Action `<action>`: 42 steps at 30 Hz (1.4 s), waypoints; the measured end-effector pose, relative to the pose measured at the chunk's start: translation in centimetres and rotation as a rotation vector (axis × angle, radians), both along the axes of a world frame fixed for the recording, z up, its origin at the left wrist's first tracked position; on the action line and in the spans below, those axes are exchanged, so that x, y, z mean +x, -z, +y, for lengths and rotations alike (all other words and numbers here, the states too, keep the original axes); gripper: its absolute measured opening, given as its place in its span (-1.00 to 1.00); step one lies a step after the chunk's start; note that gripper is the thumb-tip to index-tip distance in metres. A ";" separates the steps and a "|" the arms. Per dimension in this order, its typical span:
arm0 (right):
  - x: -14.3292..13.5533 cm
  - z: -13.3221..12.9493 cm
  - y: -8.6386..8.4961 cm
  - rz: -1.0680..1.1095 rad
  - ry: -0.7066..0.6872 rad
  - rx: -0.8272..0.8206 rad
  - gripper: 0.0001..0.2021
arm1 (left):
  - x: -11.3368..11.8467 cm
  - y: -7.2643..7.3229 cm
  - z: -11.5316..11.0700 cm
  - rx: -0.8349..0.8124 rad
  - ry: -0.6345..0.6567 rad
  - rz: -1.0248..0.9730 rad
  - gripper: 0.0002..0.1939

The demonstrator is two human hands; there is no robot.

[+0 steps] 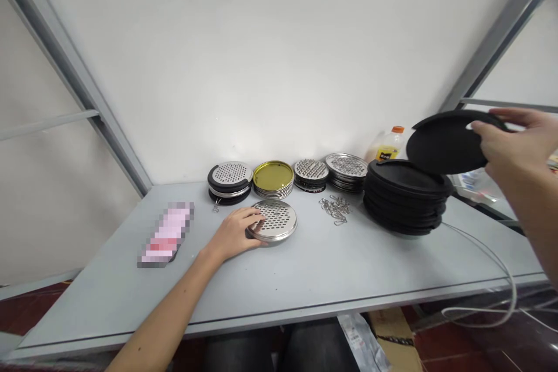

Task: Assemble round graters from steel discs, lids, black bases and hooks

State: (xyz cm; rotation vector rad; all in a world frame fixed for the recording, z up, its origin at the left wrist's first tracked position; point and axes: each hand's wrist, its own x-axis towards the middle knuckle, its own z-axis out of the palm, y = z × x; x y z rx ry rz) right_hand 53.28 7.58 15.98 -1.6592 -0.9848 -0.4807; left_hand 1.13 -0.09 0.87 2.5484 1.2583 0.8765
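My left hand (238, 233) grips the left edge of a round silver grater disc (275, 218) at the middle of the grey table. Its thumb is at the near rim and its fingers rest on the top. At the right, my right hand (518, 136) holds a round black disc (449, 142) by its right edge, thumb on its face. That disc is tilted in the air over a tall stack of black round pieces (403, 203). Whether it touches the stack's top is hard to tell.
Along the wall stand grater discs with black rims (232, 174), gold-coloured lids (273, 177), small graters (311, 170) and larger silver graters (347, 165). Metal clips (335, 208) lie before them. A bottle (392, 142) is behind the black stack; a blurred phone-like object (168, 233) lies left.
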 end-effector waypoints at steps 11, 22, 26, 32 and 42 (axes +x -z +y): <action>-14.7 -3.4 -1.0 0.244 -0.731 0.251 -0.62 | -1.0 -0.7 -0.3 -0.227 0.112 -0.007 -0.32; -31.1 -2.4 9.9 0.973 -1.893 -0.706 -0.55 | -1.5 -2.1 0.0 -0.191 0.123 -0.591 -0.44; -33.1 -3.5 12.0 1.064 -1.952 -0.834 -0.58 | -1.6 -3.3 -0.3 -0.391 0.368 -0.812 -0.36; -33.0 -4.3 13.0 1.006 -1.945 -1.078 -0.79 | -1.4 -3.2 -0.5 -0.479 0.393 -0.843 -0.37; -30.8 -4.5 14.4 0.475 -1.326 -0.306 -0.73 | -2.1 -3.2 0.4 -0.346 -0.023 -1.343 -0.46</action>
